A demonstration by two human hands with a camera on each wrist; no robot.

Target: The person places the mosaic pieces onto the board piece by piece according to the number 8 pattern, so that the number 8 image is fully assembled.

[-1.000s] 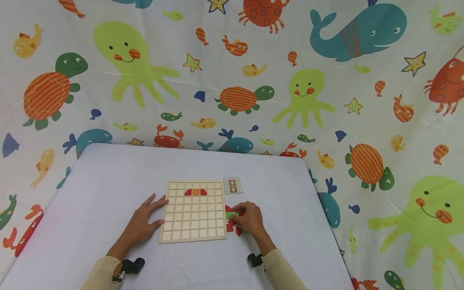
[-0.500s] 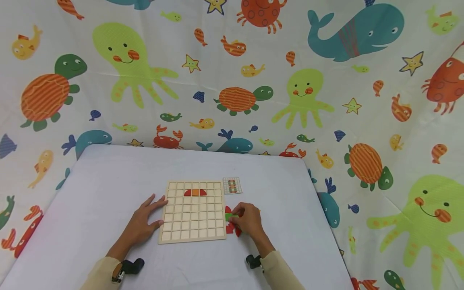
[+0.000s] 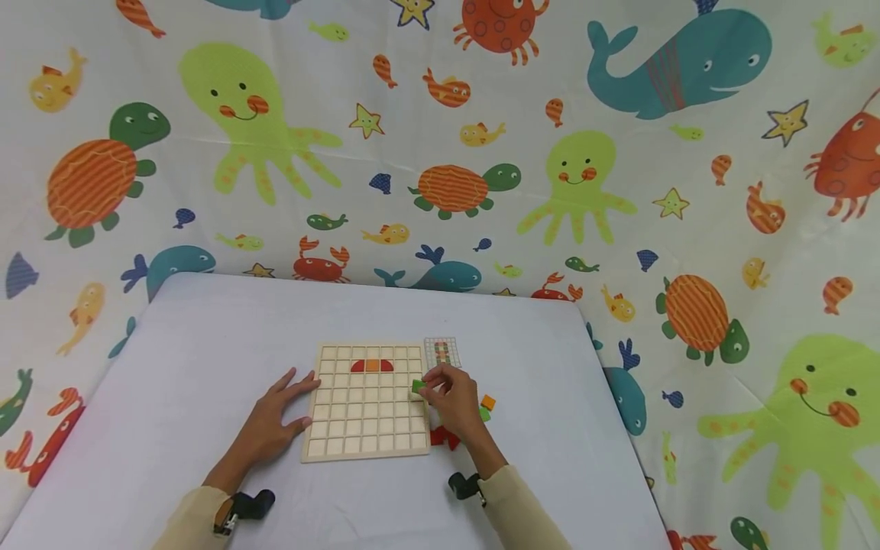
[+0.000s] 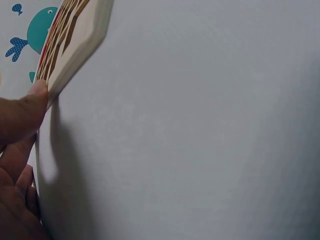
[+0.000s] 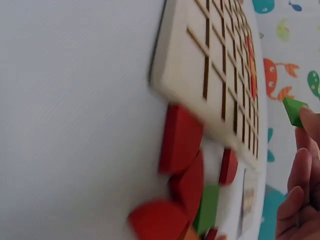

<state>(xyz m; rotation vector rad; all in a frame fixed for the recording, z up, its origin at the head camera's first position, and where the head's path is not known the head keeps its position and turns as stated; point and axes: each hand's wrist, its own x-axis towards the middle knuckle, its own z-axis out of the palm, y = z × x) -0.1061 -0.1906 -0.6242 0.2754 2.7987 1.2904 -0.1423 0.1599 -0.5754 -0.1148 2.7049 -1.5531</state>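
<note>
A wooden grid board (image 3: 364, 431) lies on the white table. Near its far side, an orange square (image 3: 373, 366) sits between two rounded red pieces (image 3: 357, 367). My left hand (image 3: 271, 418) has its fingers spread and its fingertips and thumb at the board's left edge; in the left wrist view the thumb (image 4: 37, 102) touches the edge. Between thumb and fingers, my right hand (image 3: 455, 401) pinches a small green block (image 3: 418, 386) over the board's right border. Angled faces show on this green block (image 5: 294, 111) in the right wrist view.
A small pattern card (image 3: 450, 352) lies beside the board's far right corner. Right of the board are loose red quarter-round blocks (image 5: 181, 137), an orange square block (image 3: 488, 402) and a green block (image 5: 207, 210). A sea-animal cloth hangs behind the table.
My right hand has lifted the green block from the loose pieces and moved it up and left to the board's right border. My left hand has stayed in place.
</note>
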